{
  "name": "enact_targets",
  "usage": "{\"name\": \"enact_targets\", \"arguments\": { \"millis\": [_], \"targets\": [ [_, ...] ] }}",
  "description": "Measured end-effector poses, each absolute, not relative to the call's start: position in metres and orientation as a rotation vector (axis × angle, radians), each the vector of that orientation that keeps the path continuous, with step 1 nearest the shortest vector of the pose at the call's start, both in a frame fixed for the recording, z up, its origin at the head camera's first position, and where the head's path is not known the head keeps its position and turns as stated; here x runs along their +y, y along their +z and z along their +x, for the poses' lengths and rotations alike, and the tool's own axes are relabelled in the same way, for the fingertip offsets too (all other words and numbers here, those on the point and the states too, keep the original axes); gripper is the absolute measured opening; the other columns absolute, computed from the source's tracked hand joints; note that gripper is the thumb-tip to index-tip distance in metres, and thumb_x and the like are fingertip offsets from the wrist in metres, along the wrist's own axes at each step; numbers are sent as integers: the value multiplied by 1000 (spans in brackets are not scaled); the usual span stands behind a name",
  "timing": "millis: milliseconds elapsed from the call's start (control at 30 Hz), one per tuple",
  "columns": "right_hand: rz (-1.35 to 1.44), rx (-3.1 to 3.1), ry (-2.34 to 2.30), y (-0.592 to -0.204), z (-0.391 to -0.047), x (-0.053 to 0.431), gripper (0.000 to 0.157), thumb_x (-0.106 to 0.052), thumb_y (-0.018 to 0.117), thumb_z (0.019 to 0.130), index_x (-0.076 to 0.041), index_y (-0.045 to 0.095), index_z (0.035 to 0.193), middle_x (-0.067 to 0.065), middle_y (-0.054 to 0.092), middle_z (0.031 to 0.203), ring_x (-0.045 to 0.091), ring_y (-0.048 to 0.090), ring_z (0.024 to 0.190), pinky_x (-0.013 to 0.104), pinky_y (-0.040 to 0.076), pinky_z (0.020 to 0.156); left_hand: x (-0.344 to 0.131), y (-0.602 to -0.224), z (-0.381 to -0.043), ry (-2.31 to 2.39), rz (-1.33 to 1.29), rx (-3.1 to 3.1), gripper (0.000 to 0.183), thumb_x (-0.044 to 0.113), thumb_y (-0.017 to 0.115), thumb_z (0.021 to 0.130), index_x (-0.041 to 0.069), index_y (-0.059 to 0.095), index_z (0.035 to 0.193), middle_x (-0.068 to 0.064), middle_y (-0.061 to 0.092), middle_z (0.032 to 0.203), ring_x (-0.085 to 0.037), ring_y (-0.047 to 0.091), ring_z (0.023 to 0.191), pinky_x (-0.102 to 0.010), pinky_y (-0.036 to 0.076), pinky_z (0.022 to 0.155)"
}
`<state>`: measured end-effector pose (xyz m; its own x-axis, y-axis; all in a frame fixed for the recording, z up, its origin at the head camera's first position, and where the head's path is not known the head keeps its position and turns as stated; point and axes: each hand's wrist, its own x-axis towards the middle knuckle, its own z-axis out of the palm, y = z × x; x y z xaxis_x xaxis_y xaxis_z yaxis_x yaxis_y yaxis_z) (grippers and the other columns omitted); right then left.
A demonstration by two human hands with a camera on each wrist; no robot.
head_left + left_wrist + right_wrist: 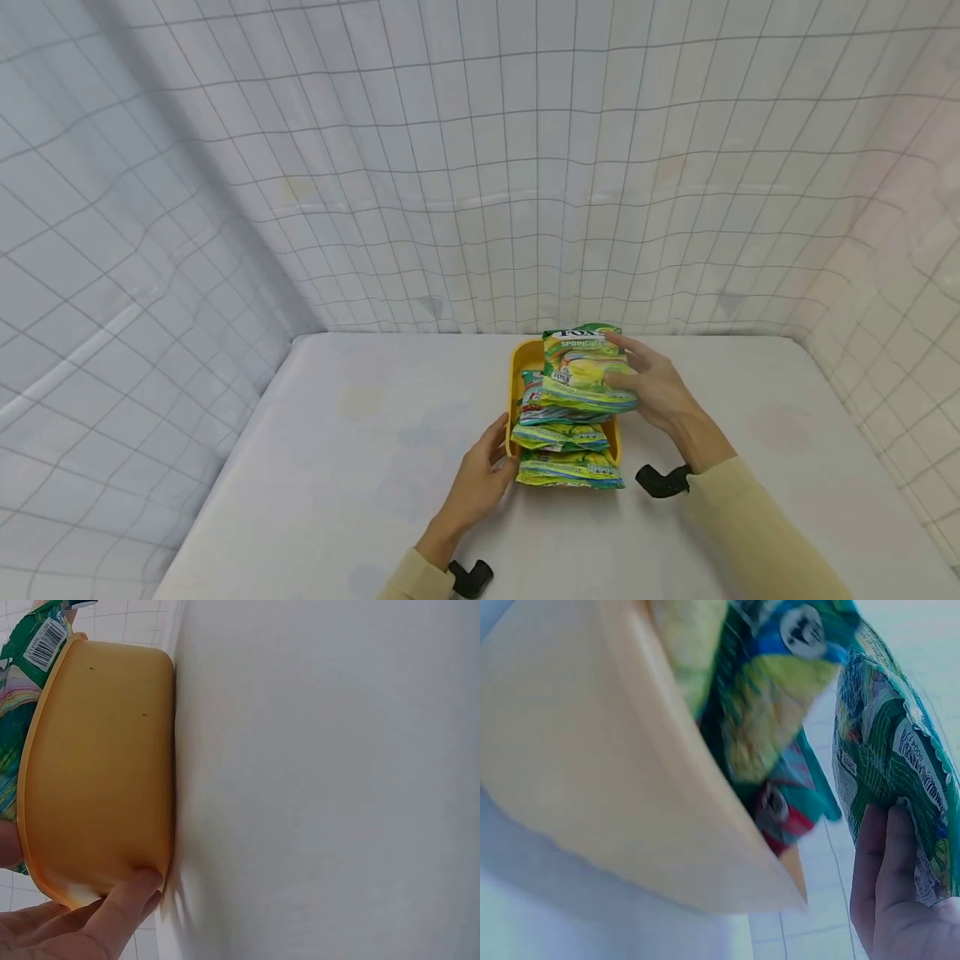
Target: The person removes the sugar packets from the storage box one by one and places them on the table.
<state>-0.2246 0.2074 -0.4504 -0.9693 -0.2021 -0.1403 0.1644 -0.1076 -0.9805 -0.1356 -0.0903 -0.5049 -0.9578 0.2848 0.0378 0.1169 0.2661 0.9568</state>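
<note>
A yellow plastic bin [514, 392] stands on the white table, filled with several snack packets in a row. My left hand [478, 479] grips the bin's near left corner. In the left wrist view, its fingers press the outer wall [105, 765] and the thumb lies at the rim. My right hand [658, 387] holds a green and yellow packet [581, 367] marked "FOX'S" above the bin's far part, fingers on its back in the right wrist view. Below it lie a teal and red packet [532, 400] and green-yellow packets [570, 469], the nearest leaning over the front rim.
White table surface [375, 433] spreads left and right of the bin. White grid-patterned cloth walls [495, 167] rise behind the table and on both sides. A black strap device [663, 481] sits on the right wrist, another [471, 577] on the left.
</note>
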Motion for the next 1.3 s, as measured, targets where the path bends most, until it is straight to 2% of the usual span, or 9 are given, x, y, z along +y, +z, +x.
{"name": "enact_targets", "arguments": {
  "millis": [67, 267, 467, 700, 867, 967, 1133, 1200, 1300],
  "targets": [
    [-34, 1916, -2174, -450, -223, 214, 82, 5, 66, 93, -20, 29, 163, 22, -8, 167, 40, 38, 140, 31, 55, 91, -90, -505, -136, 1799, 377, 2368, 66, 9, 54, 102, 7, 25, 162, -21, 41, 156, -38, 48, 137, -51, 45, 106],
    [21, 1900, -2212, -449, -217, 236, 83, 5, 67, 92, -21, 30, 163, 20, -9, 167, 30, 48, 130, 30, 55, 92, -90, -503, -135, 1846, 358, 2313, 67, 8, 55, 101, 5, 25, 162, -23, 39, 156, -39, 47, 137, -51, 46, 106],
    [78, 1865, -2276, -449, -216, 257, 86, 8, 70, 90, -22, 33, 162, 20, 4, 168, 16, 57, 115, 27, 55, 90, -91, -504, -136, 1835, 361, 2317, 67, 9, 55, 101, 7, 26, 162, -21, 40, 156, -38, 47, 138, -48, 46, 106],
    [141, 1876, -2270, -450, -213, 280, 88, 7, 72, 89, -25, 33, 162, 18, -1, 169, 13, 57, 111, 25, 55, 87, -91, -506, -137, 1804, 332, 2358, 67, 9, 56, 100, 6, 28, 161, -20, 43, 154, -38, 49, 136, -48, 47, 105],
    [185, 1845, -2292, -451, -212, 292, 90, 8, 72, 88, -26, 33, 162, 19, 3, 168, 12, 60, 104, 26, 56, 83, -91, -505, -137, 1812, 315, 2343, 68, 9, 55, 100, 8, 28, 162, -19, 43, 155, -36, 48, 137, -48, 46, 106],
    [200, 1832, -2297, -454, -212, 297, 90, 9, 71, 88, -26, 33, 162, 16, 12, 166, 12, 62, 101, 27, 57, 81, -91, -504, -137, 1822, 316, 2339, 68, 9, 56, 100, 7, 28, 161, -21, 42, 155, -38, 48, 137, -49, 46, 106],
    [235, 1881, -2272, -462, -212, 305, 88, 11, 69, 88, -26, 36, 161, 8, 35, 147, 12, 63, 98, 29, 58, 79, -91, -505, -137, 1837, 329, 2325, 67, 8, 57, 100, 6, 28, 161, -22, 41, 155, -39, 47, 137, -49, 45, 106],
    [254, 1912, -2249, -465, -213, 307, 86, 11, 68, 88, -26, 37, 160, 9, 35, 147, 13, 63, 98, 29, 58, 80, -91, -505, -138, 1835, 338, 2325, 67, 9, 57, 101, 6, 28, 161, -22, 41, 155, -39, 48, 137, -49, 45, 106],
    [264, 1966, -2189, -472, -215, 308, 85, 11, 66, 89, -27, 38, 160, 16, 24, 158, 12, 60, 102, 28, 57, 82, -91, -506, -138, 1821, 335, 2331, 67, 9, 56, 101, 7, 27, 161, -21, 42, 155, -37, 49, 136, -48, 46, 106]
  ]
}}
